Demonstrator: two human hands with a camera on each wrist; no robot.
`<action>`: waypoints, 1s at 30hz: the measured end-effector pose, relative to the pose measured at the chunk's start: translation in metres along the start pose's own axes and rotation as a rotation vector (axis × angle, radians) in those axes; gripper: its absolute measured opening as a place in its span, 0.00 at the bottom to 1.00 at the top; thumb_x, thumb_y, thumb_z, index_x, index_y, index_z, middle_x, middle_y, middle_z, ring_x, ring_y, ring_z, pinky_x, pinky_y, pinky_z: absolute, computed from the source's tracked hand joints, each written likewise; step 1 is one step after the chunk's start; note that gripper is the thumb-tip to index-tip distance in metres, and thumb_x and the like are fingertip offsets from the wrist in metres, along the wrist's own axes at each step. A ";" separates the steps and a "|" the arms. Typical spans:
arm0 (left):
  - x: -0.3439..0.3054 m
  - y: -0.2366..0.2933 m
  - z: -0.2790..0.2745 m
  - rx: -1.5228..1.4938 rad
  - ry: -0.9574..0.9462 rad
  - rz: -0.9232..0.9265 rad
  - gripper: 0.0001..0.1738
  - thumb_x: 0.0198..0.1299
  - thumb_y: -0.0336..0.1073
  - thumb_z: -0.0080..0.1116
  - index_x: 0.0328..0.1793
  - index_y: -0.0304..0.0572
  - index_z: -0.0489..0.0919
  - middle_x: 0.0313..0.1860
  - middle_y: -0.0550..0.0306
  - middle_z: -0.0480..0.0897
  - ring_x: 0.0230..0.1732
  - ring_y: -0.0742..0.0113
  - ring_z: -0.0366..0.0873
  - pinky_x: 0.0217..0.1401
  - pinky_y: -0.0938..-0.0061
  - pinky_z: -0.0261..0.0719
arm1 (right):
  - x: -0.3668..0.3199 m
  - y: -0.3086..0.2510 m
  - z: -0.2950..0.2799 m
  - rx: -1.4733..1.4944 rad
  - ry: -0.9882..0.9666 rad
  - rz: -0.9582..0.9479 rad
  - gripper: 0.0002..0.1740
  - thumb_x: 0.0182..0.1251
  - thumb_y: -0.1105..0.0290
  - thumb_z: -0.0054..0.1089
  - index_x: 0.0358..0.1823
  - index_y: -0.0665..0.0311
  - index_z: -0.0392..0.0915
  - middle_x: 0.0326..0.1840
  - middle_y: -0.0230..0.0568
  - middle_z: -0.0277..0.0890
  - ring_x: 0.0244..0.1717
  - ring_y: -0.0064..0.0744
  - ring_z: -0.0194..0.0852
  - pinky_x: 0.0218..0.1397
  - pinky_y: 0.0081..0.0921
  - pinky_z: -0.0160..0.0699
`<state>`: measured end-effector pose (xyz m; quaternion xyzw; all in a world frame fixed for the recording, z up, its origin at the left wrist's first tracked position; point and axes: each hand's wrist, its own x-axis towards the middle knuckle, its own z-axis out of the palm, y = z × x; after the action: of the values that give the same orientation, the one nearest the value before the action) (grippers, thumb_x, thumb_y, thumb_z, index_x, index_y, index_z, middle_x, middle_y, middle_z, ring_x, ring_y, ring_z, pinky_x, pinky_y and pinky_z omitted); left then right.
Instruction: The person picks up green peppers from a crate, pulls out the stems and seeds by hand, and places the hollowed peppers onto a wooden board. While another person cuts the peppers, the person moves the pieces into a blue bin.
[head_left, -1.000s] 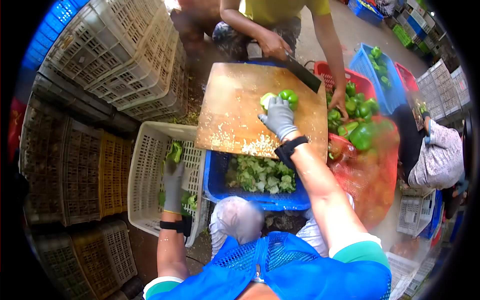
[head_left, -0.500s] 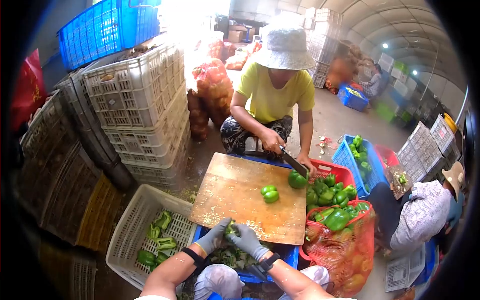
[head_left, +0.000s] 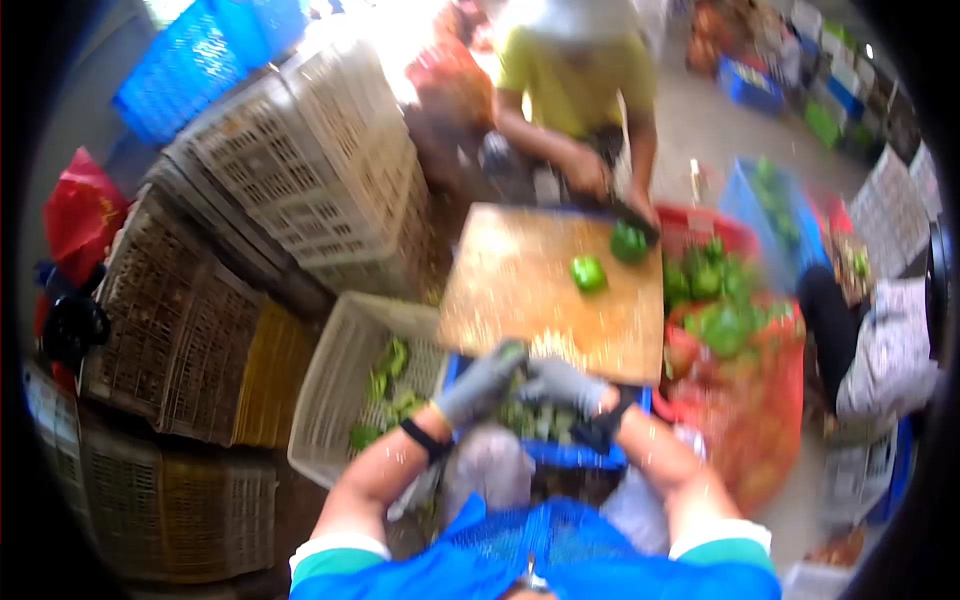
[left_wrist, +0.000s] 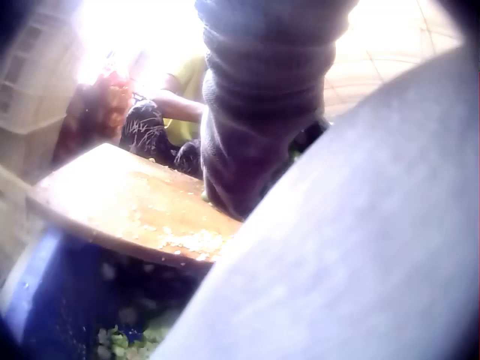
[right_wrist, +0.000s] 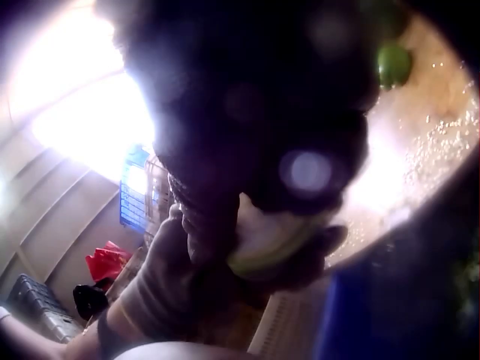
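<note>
Both hands wear grey gloves and meet low in front of me, over a blue crate (head_left: 590,455) of pepper scraps. My left hand (head_left: 475,388) grips a cut green bell pepper half (right_wrist: 270,244), its pale inside showing in the right wrist view. Fingers of my right hand (head_left: 566,385) are curled at the same half, partly hiding it. A wooden cutting board (head_left: 520,270) lies just beyond, with a green pepper (head_left: 588,274) on it. Across the board, a person in yellow holds a knife (head_left: 632,222) at another pepper (head_left: 629,243).
A white crate (head_left: 320,395) with pepper pieces stands left of the board. At right are a red crate (head_left: 690,222) of peppers and a red mesh bag (head_left: 740,420). Stacked crates (head_left: 330,170) rise at the left; another person (head_left: 890,345) sits at far right.
A second ago my left hand was in the white crate and my right hand touched peppers on the board. Both then came together over the blue crate with the pepper half. The view has tilted.
</note>
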<state>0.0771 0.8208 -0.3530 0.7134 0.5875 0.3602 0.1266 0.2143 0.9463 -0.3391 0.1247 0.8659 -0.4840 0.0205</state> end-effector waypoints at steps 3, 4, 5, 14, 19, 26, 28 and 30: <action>0.012 0.018 0.004 -1.048 0.099 -0.748 0.24 0.55 0.35 0.66 0.57 0.42 0.72 0.43 0.56 0.74 0.42 0.67 0.73 0.45 0.76 0.75 | -0.015 -0.005 0.007 -0.207 0.139 0.050 0.22 0.52 0.49 0.67 0.32 0.62 0.79 0.28 0.52 0.79 0.32 0.52 0.79 0.34 0.41 0.76; 0.017 0.024 0.009 -1.156 0.187 -0.863 0.22 0.57 0.38 0.66 0.56 0.43 0.73 0.39 0.60 0.75 0.39 0.72 0.73 0.41 0.78 0.75 | -0.021 -0.006 0.012 -0.223 0.192 0.044 0.24 0.53 0.45 0.65 0.33 0.61 0.78 0.27 0.52 0.78 0.32 0.53 0.79 0.35 0.43 0.76; 0.019 0.027 0.013 -1.099 0.241 -0.798 0.20 0.61 0.44 0.62 0.55 0.46 0.73 0.35 0.65 0.74 0.36 0.76 0.70 0.38 0.80 0.73 | -0.025 -0.008 0.016 -0.249 0.250 0.028 0.26 0.54 0.41 0.63 0.33 0.60 0.77 0.27 0.52 0.78 0.32 0.53 0.79 0.36 0.44 0.76; -0.028 -0.020 -0.085 0.175 0.237 -0.730 0.24 0.59 0.42 0.65 0.61 0.50 0.74 0.49 0.53 0.77 0.44 0.66 0.77 0.45 0.75 0.78 | -0.076 0.014 -0.005 -0.300 0.041 0.179 0.30 0.53 0.42 0.64 0.49 0.57 0.76 0.38 0.54 0.79 0.42 0.54 0.79 0.47 0.43 0.76; 0.032 0.055 -0.096 -0.624 0.349 -0.702 0.29 0.59 0.34 0.65 0.66 0.34 0.70 0.62 0.48 0.73 0.60 0.69 0.71 0.63 0.75 0.70 | -0.056 0.059 -0.024 -0.363 0.243 0.226 0.28 0.58 0.50 0.59 0.55 0.61 0.74 0.50 0.54 0.77 0.53 0.52 0.75 0.56 0.43 0.74; 0.043 -0.007 -0.024 -1.085 0.730 -0.956 0.22 0.59 0.34 0.62 0.60 0.39 0.74 0.51 0.54 0.79 0.50 0.67 0.76 0.48 0.80 0.72 | 0.024 0.078 -0.034 -0.496 0.545 0.218 0.23 0.58 0.59 0.61 0.52 0.62 0.74 0.51 0.50 0.74 0.53 0.51 0.73 0.56 0.41 0.74; 0.039 -0.019 -0.012 -1.285 0.800 -1.077 0.21 0.63 0.39 0.55 0.61 0.44 0.72 0.57 0.54 0.77 0.55 0.62 0.75 0.55 0.69 0.69 | 0.054 0.077 -0.041 -0.574 0.724 0.083 0.21 0.57 0.61 0.62 0.50 0.61 0.73 0.49 0.47 0.72 0.53 0.47 0.70 0.55 0.40 0.74; 0.052 -0.010 -0.008 -1.325 0.774 -1.010 0.22 0.63 0.39 0.54 0.63 0.43 0.70 0.57 0.53 0.77 0.55 0.61 0.75 0.56 0.68 0.70 | 0.085 0.055 -0.058 -0.795 0.668 0.106 0.24 0.57 0.56 0.63 0.52 0.59 0.73 0.49 0.45 0.73 0.54 0.44 0.70 0.55 0.38 0.72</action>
<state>0.0672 0.8701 -0.3338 -0.0168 0.5043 0.7391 0.4463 0.1501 1.0396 -0.3671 0.2986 0.9346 -0.0499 -0.1866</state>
